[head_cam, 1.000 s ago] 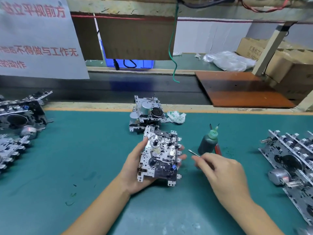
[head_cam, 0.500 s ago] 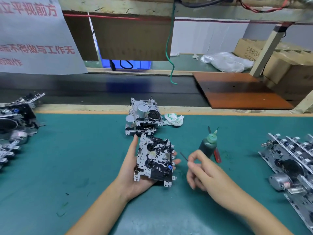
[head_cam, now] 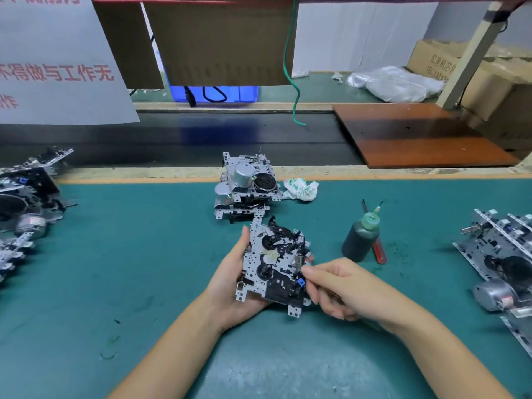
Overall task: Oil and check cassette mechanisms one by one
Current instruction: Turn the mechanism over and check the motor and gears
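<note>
A metal cassette mechanism (head_cam: 273, 260) with black parts and a small blue piece lies tilted in my left hand (head_cam: 227, 286), which grips it from below and along its left edge. My right hand (head_cam: 345, 289) is at the mechanism's right edge, fingers curled, fingertips touching near the blue piece. It pinches a thin needle tool that shows only as a dark sliver under the fingers. A dark oil bottle (head_cam: 359, 237) with a green nozzle stands upright just right of the mechanism.
A short stack of mechanisms (head_cam: 247, 185) sits behind, a crumpled rag (head_cam: 300, 190) beside it. More mechanisms lie at the right (head_cam: 501, 254) and in a pile at the left (head_cam: 23, 203). A red-handled tool (head_cam: 380, 250) lies by the bottle on the green mat (head_cam: 129, 254).
My right hand has moved left from beside the bottle onto the mechanism's right edge. My left hand has lowered and tilted the mechanism slightly.
</note>
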Motion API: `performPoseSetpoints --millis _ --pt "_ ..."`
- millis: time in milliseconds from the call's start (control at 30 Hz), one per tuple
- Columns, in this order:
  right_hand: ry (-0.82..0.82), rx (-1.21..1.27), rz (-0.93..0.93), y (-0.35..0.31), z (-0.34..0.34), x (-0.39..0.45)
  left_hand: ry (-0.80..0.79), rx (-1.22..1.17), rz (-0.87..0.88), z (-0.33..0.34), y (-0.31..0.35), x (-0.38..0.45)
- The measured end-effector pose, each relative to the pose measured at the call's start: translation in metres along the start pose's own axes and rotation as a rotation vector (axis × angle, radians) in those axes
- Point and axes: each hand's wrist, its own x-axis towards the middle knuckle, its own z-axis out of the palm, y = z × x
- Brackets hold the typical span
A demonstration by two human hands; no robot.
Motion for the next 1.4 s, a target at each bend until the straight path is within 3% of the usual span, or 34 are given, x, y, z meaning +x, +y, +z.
performPoseSetpoints --millis 400,1067,1400 --pt "-0.025 0.021 0.046 0.003 0.002 -0.003 0.024 0.016 0.019 0.003 0.000 0.000" --pt "-0.099 -0.230 0.063 -0.002 -0.007 0.003 0.079 0.024 0.029 0.010 -0.001 -0.001" --pt "0.152 0.188 -0.110 0.011 -0.019 -0.003 0.018 -0.296 0.121 0.021 -0.003 -0.013"
